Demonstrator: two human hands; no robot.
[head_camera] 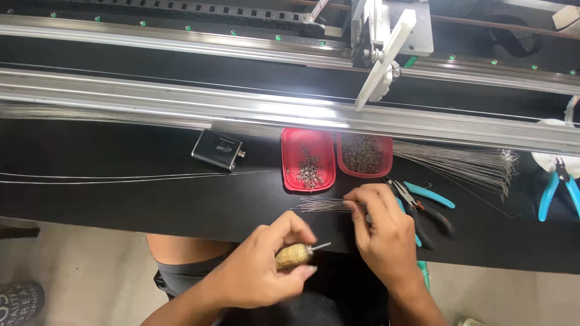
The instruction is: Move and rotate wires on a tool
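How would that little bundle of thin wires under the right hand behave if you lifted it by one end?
The thin wires look hair-fine and long, so they would probably sag and spring. They lie loose, fanned on the black table, so the right hand pinching one end might let some slip free. They are likely very light.

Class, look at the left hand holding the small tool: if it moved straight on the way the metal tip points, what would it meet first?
Probably the right hand. The tool in the left hand points right and slightly up, toward it; depth is unclear.
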